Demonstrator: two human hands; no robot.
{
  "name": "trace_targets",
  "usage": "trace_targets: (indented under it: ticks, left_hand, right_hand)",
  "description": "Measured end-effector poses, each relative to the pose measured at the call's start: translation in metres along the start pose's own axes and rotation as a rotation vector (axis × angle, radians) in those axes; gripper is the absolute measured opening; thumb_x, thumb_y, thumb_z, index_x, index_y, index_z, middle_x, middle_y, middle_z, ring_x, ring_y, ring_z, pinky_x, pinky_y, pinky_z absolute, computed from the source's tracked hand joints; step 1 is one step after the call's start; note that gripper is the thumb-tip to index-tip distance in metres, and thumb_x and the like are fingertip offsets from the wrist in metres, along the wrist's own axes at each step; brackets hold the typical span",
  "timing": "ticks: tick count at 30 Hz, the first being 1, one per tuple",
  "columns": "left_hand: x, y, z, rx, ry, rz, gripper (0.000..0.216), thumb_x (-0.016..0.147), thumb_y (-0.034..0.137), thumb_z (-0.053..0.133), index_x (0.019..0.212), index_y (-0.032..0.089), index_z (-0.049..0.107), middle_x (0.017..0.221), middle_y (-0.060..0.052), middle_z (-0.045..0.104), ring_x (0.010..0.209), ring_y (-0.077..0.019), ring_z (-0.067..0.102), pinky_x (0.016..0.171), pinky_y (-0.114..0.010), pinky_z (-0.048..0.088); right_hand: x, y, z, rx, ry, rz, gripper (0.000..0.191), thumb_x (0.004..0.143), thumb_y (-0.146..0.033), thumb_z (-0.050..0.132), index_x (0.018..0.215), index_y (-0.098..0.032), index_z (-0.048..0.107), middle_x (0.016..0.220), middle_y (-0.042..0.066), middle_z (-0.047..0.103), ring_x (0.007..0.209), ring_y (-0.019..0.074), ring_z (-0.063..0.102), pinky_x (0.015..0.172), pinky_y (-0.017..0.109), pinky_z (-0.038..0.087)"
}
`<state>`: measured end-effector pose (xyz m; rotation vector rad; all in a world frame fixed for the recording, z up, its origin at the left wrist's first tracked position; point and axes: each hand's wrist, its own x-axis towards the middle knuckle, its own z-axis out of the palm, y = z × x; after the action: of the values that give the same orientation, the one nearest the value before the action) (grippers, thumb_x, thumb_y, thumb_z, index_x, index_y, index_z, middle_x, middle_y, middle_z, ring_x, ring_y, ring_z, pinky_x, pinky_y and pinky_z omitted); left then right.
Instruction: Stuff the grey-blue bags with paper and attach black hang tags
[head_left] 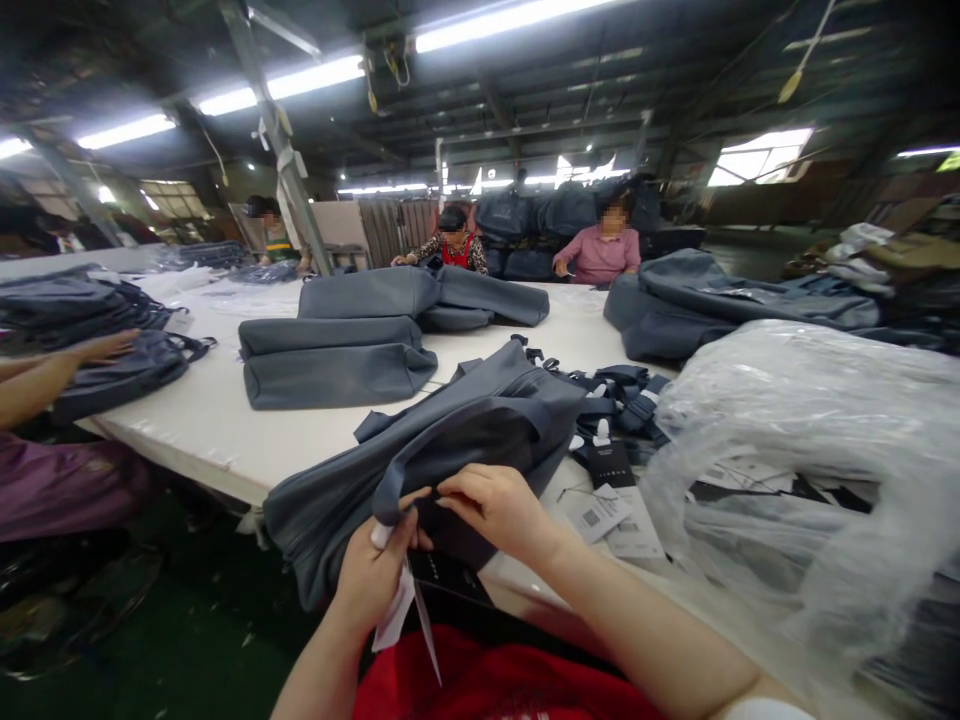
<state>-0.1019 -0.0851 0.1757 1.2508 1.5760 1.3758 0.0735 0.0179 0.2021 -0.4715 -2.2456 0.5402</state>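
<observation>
- Left hand (379, 570) is raised from the bottom edge, forearm angled up and right, fingers curled, pinching a white paper tag (396, 610) and touching the lower edge of the grey bag (442, 440).
- Right hand (499, 510) is brought in from the lower right, wrist bent, fingers bent down onto the same spot of the bag; fingertips are closed on a dark fold of fabric just beside the left thumb.
- Grey bag is laid on the near edge of the table (210, 420), partly hanging over toward the person; a strap is looped across its front.
- A black card (450, 578) is seen under the hands, partly covered by the left wrist; print not readable.
- What exactly is pinched between the right fingertips cannot be told; it is hidden by the fingers.
- White labels (607, 515) with codes are lying just right of the bag, a pile of dark straps (622, 395) behind them.
- Clear plastic wrap (795, 460) is heaped at right, blurred, contents hard to make out.
- Folded grey bags (337, 360) are stacked mid-table, well apart from the hands.
- A co-worker's hand (105, 348) is rested on dark bags at the left edge; that arm is cut off by the frame.
- Other people are seated at the far side, small and blurred.
</observation>
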Motion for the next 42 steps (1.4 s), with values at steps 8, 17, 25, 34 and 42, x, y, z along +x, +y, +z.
trace_targets:
  ticks: [8,17,25,34,42]
  left_hand:
    - [0.021,-0.006,-0.006,0.152,0.057,-0.027,0.051,0.083,0.057,0.055,0.107,0.014,0.070,0.089,-0.010,0.073,0.090,-0.0271,0.067,0.084,-0.035,0.051]
    - [0.037,-0.031,-0.001,0.433,0.287,0.037,0.045,0.085,0.057,0.047,0.075,0.017,0.066,0.073,-0.009,0.070,0.075,-0.0267,0.067,0.070,-0.033,0.050]
    - [0.041,-0.029,0.021,0.634,0.505,0.058,0.039,0.089,0.047,0.039,0.073,0.017,0.060,0.072,-0.014,0.068,0.075,-0.0301,0.067,0.065,-0.035,0.045]
    - [0.052,-0.016,0.005,0.682,0.337,0.082,0.041,0.091,0.045,0.036,0.081,0.018,0.065,0.091,-0.016,0.072,0.098,-0.0340,0.066,0.083,-0.039,0.047]
    - [0.059,-0.018,0.019,0.708,0.376,0.059,0.043,0.091,0.042,0.036,0.099,0.013,0.067,0.105,-0.020,0.069,0.107,-0.0360,0.063,0.091,-0.043,0.046]
  right_hand:
    - [-0.011,0.006,0.005,0.806,-0.168,0.576,0.033,0.078,-0.046,0.069,0.073,-0.014,0.061,0.056,-0.005,0.052,0.049,0.0062,0.041,0.048,0.020,0.031]
    - [-0.036,0.026,-0.004,1.022,-0.238,0.560,0.038,0.072,-0.048,0.075,0.080,-0.014,0.058,0.070,-0.003,0.052,0.062,0.0070,0.044,0.058,0.020,0.034]
    - [-0.046,0.007,0.018,0.770,-0.248,0.468,0.039,0.073,-0.039,0.076,0.102,-0.016,0.064,0.085,0.000,0.061,0.070,0.0106,0.051,0.066,0.023,0.042]
    - [-0.064,0.047,-0.016,0.804,-0.138,0.426,0.032,0.077,-0.045,0.072,0.079,-0.014,0.066,0.074,0.001,0.058,0.071,0.0119,0.052,0.070,0.026,0.042]
    - [-0.094,-0.001,-0.009,1.363,-0.661,0.377,0.096,0.079,-0.068,0.058,0.153,-0.025,0.015,0.088,0.005,0.067,0.062,0.0156,0.065,0.061,0.029,0.052]
